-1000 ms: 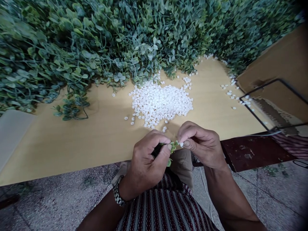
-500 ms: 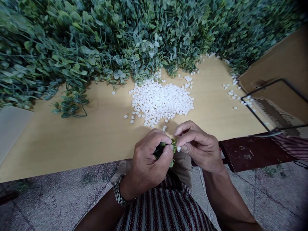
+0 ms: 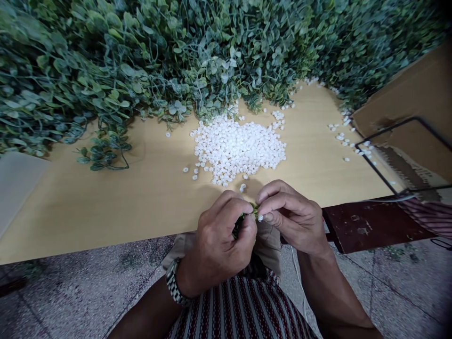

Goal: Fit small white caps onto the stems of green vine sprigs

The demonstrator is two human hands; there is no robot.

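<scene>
My left hand (image 3: pixel 226 233) pinches a small green leafy sprig (image 3: pixel 254 212) between thumb and forefinger, and most of the sprig is hidden by the fingers. From the other side my right hand (image 3: pixel 294 216) holds a small white piece (image 3: pixel 260 218) at its fingertips, right against the sprig. Both hands meet just over the table's front edge. Beyond them lies a heap of small white round pieces (image 3: pixel 240 148), with a few loose ones near my fingers.
Dense green foliage (image 3: pixel 158 56) covers the back of the table (image 3: pixel 148 197). A loose sprig (image 3: pixel 106 153) lies at left, near a pale sheet (image 3: pixel 21 183). At right are a cardboard box (image 3: pixel 413 103), a black wire frame (image 3: pixel 376 172) and a dark red bench (image 3: pixel 374 228).
My left fingers have closed in slightly around the sprig, so less of its green shows. The white piece sits a little further left. My right hand has barely moved.
</scene>
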